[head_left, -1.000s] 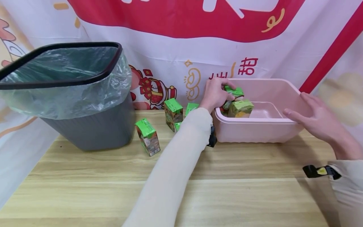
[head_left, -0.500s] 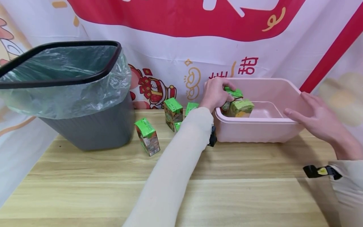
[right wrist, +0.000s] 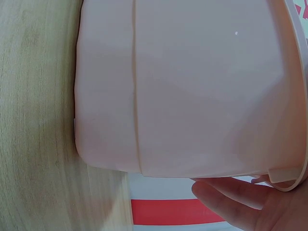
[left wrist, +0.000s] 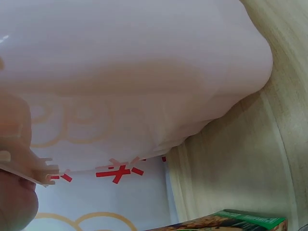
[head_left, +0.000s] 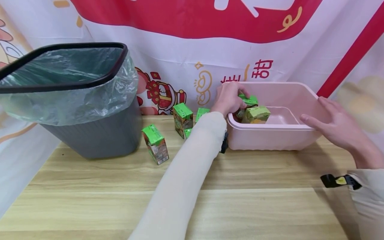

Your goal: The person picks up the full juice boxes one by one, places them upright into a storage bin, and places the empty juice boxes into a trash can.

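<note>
Over the last second we find almost nothing altered: the left hand [head_left: 229, 97] reaches over the left end of the pink rectangular plastic tub [head_left: 270, 139], its fingers and thumb gripping a small boxy carton with a bright green top [head_left: 250, 100]. What we do notice is slight: that carton's top sits a touch lower, and the pale olive-green carton [head_left: 257, 114] beside it in the tub has edged rightward. We read this as the gripped carton being settled rather than let go; it is inside the tub near the left wall, partly hidden, so we cannot tell whether its base meets the floor. The right hand [head_left: 337, 125] has stayed on the opposite end, thumb over the rim and fingers along the outer wall, which we judge keeps the tub steady. At least four more green-topped cartons [head_left: 182, 121] stand or lie unmoved on the light wooden table [head_left: 90, 206], between the tub and the grey plastic bin [head_left: 102, 141] with its translucent liner [head_left: 75, 108].
</note>
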{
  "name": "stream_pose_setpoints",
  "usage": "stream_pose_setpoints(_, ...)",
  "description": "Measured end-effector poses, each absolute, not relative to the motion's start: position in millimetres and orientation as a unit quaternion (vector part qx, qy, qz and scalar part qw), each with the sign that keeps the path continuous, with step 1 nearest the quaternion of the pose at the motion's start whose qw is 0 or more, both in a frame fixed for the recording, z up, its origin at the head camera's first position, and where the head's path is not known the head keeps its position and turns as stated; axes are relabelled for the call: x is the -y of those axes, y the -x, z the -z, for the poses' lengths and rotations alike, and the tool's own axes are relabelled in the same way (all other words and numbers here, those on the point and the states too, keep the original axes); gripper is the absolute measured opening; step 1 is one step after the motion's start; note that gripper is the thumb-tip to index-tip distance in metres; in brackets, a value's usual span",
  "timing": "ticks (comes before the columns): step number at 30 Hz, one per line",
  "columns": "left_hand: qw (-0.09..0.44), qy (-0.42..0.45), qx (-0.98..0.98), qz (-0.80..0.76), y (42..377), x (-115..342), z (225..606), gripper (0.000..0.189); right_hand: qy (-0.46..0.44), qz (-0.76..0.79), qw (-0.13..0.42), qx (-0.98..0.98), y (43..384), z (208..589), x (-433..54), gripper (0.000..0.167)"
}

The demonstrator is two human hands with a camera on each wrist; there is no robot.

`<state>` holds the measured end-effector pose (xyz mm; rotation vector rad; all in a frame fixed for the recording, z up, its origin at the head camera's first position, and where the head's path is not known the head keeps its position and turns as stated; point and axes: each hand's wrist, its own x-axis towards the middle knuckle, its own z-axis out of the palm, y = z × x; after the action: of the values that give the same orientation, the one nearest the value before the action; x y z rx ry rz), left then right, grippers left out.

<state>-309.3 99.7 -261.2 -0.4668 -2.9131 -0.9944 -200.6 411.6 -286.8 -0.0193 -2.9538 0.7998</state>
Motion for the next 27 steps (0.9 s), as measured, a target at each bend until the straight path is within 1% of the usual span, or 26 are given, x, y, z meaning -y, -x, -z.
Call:
stream_pose_setpoints(9, -0.006, 0.154, 0.95, 0.272, 309.3, -101.8, 255.9, 0.022, 0.001, -0.264, 0.041, 0.964, 200.2, 284.6, -409.5, 0.1)
stream_pose_setpoints(20, -0.002, 0.167, 0.91, 0.38, 309.8, -96.6, 258.9, 0.027, 0.007, -0.263, 0.041, 0.964, 203.1, 283.3, -410.5, 0.102)
stream_pose_setpoints(27, -0.015, 0.162, 0.88, 0.447, 309.4, -94.9, 264.7, 0.031, 0.005, -0.26, 0.044, 0.965, 202.5, 286.3, -410.8, 0.102)
